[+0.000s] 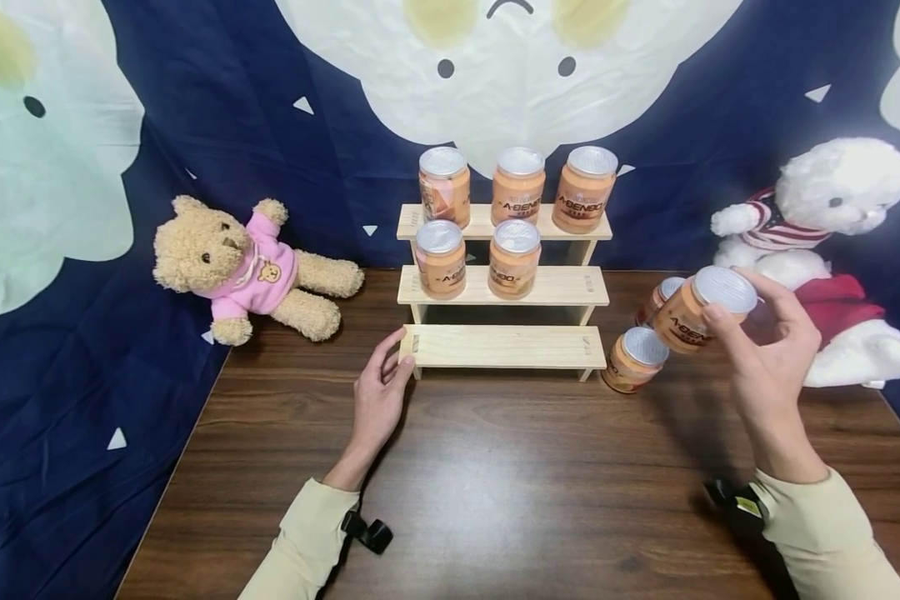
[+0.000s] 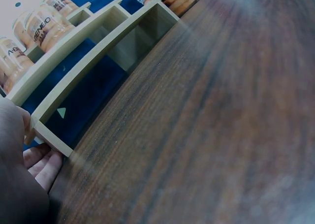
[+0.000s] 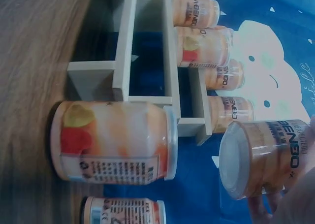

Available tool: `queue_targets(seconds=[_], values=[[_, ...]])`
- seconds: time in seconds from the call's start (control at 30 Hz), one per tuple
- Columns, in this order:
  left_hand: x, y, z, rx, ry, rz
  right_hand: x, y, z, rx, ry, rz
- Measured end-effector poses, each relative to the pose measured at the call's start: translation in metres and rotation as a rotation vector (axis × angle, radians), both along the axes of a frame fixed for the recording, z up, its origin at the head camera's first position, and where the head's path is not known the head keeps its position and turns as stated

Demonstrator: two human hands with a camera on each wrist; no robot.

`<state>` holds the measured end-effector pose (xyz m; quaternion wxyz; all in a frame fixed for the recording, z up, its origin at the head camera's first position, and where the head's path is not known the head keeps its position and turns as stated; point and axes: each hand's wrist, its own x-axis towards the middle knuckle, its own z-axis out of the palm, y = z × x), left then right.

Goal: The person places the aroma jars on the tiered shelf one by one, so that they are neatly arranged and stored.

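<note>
My right hand grips an orange-labelled jar with a silver lid, holding it tilted above the table. In the right wrist view, the lifted jar lies between thumb and fingers, partly cut by the frame. Two similar jars stand below it, a nearer jar and a mostly covered one. At the left end of the three-step wooden stand, my left hand holds the lowest step. The left wrist view has the left hand's fingers around that end, by the leg.
Three jars stand on the top step, among them a right-hand jar; two more, including a left-hand jar, stand on the middle step. A pink-shirted teddy bear sits left, a white plush bear right, both against a blue cloth backdrop.
</note>
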<state>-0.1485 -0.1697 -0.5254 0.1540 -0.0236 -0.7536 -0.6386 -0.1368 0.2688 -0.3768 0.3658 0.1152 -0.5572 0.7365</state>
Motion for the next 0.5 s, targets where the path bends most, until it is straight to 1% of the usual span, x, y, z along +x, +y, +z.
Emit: queue_targets(seconds=[0.1,0.17,0.23,0.3,0.37,0.4,0.5], values=[[0.002,0.002,0.004,0.001,0.005,-0.002,-0.004,-0.004,0.002,0.002,-0.012,0.005],[0.002,0.001,0.003,0.018,0.016,-0.007,-0.007,-0.008,0.004,0.005,-0.018,0.013],[0.003,0.001,0.004,0.029,0.011,-0.011,-0.009,-0.011,0.007,0.01,-0.025,0.02],[0.001,0.0,0.001,0.032,0.014,-0.009,-0.011,-0.016,0.009,0.016,-0.032,0.029],[0.002,0.0,0.002,0.026,0.014,-0.008,-0.013,-0.019,0.011,0.034,-0.04,0.032],[0.002,0.001,0.004,0.021,0.012,-0.008,-0.014,-0.021,0.012,0.045,-0.044,0.031],[-0.001,0.0,-0.001,0.031,-0.024,0.0,-0.017,-0.025,0.012,0.08,-0.058,0.032]])
